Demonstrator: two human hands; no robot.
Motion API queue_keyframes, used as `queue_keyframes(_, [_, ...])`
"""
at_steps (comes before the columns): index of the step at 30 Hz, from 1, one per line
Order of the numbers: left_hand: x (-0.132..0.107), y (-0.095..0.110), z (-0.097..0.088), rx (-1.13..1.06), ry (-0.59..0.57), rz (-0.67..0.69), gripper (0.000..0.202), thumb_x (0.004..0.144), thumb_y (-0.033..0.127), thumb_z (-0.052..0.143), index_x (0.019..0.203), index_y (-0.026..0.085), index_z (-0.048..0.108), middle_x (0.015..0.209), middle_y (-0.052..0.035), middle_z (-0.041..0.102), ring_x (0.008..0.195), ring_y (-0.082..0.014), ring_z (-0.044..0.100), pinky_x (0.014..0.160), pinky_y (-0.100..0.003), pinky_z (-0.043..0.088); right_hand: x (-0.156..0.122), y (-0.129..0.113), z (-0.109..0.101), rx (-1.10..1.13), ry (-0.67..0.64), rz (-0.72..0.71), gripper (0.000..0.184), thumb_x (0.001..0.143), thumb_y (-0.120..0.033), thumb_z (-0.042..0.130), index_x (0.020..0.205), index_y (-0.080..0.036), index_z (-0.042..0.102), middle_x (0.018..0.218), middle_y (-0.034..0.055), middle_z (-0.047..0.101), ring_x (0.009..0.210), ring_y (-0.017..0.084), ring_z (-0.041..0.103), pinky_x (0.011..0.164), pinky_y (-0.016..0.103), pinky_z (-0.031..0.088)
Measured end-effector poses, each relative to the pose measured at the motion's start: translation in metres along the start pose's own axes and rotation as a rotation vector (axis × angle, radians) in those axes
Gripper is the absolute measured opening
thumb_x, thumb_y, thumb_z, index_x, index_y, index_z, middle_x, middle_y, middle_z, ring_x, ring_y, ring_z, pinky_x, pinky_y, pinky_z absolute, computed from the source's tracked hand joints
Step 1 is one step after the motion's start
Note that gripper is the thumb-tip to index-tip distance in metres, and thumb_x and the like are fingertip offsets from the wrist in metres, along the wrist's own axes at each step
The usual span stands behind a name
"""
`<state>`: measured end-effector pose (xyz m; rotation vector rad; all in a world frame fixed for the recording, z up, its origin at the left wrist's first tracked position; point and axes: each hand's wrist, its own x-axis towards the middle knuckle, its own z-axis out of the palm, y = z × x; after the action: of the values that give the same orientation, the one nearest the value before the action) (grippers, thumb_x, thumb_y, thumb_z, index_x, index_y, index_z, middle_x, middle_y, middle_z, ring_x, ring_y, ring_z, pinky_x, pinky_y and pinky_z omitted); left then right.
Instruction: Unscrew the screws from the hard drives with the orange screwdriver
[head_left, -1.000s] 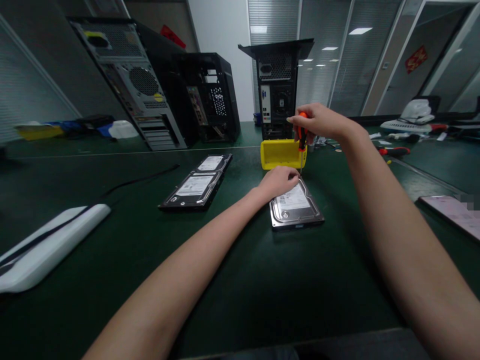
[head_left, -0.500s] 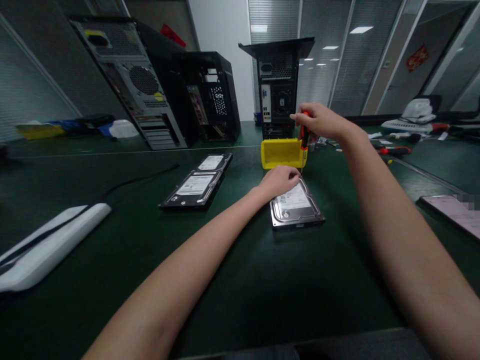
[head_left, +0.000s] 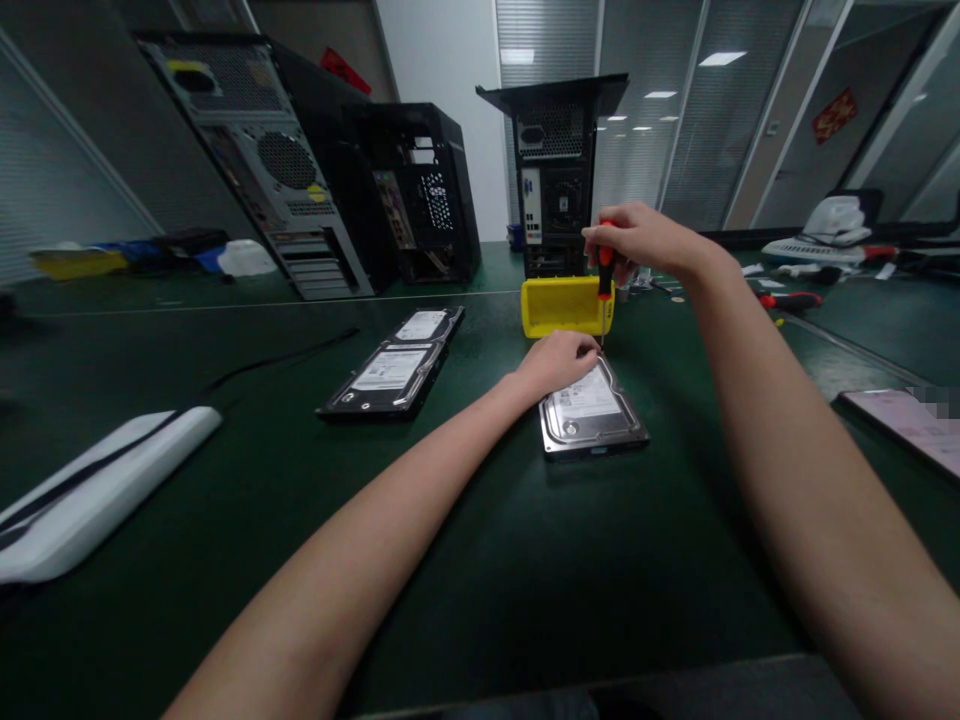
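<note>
A silver hard drive (head_left: 592, 415) lies flat on the dark green table (head_left: 480, 560) in front of me. My left hand (head_left: 556, 360) rests curled on the drive's far left corner, fingers pressed onto it. My right hand (head_left: 637, 240) is closed round the orange and black handle of a screwdriver (head_left: 604, 290), held upright. The screwdriver's tip stands at the drive's far edge, right beside my left fingertips. Just behind the drive sits a small yellow bin (head_left: 564, 305).
Two more hard drives (head_left: 394, 375) lie end to end to the left. Three open computer cases (head_left: 420, 190) stand at the back. A white object with a black cable (head_left: 90, 490) lies near left, another screwdriver (head_left: 787, 300) far right, a flat pale device (head_left: 907, 425) at right.
My right hand has shifted its fingers slightly round the screwdriver handle. The left hand and the drive have stayed in place.
</note>
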<state>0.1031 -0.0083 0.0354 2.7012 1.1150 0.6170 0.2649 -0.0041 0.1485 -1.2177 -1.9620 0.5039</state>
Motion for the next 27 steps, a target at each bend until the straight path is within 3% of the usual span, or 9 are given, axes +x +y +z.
queue_keyframes(14, [0.0,-0.0003,0.0005,-0.006,-0.002,0.001,0.033,0.089,0.03,0.044,0.104,0.015,0.07,0.106,-0.0089,0.07,0.094,-0.0202,0.064,0.083,-0.032,0.05,0.0015,0.0015,-0.003,-0.069,-0.022,-0.049,0.019,0.084,-0.034,0.06,0.074,-0.017,0.061,0.064,0.0042,0.063,0.048,0.012,0.055,0.043,0.023,0.049])
queue_keyframes(17, [0.0004,-0.0002,0.0008,-0.004,-0.001,-0.012,0.033,0.088,0.03,0.045,0.103,0.015,0.071,0.106,-0.0088,0.07,0.094,-0.0203,0.064,0.084,-0.033,0.05,0.0016,0.0031,-0.0032,-0.102,0.011,-0.061,0.016,0.082,-0.032,0.062,0.086,-0.017,0.065,0.065,0.003,0.063,0.048,0.012,0.056,0.045,0.024,0.048])
queue_keyframes(22, [0.0005,-0.001,0.0014,-0.012,0.005,-0.009,0.032,0.088,0.03,0.046,0.103,0.016,0.071,0.106,-0.0083,0.07,0.095,-0.0204,0.064,0.085,-0.033,0.05,0.0,0.0036,-0.0043,-0.099,0.074,-0.089,0.036,0.076,-0.033,0.069,0.108,-0.018,0.064,0.067,0.0006,0.062,0.05,0.013,0.058,0.049,0.024,0.047])
queue_keyframes(27, [0.0006,-0.0014,0.0018,-0.013,0.008,-0.001,0.033,0.088,0.03,0.045,0.103,0.016,0.071,0.105,-0.0088,0.07,0.093,-0.0204,0.064,0.083,-0.033,0.05,-0.0003,0.0015,-0.0021,-0.17,0.035,-0.089,0.025,0.08,-0.041,0.065,0.085,-0.016,0.065,0.059,0.0015,0.059,0.044,0.011,0.052,0.046,0.024,0.044])
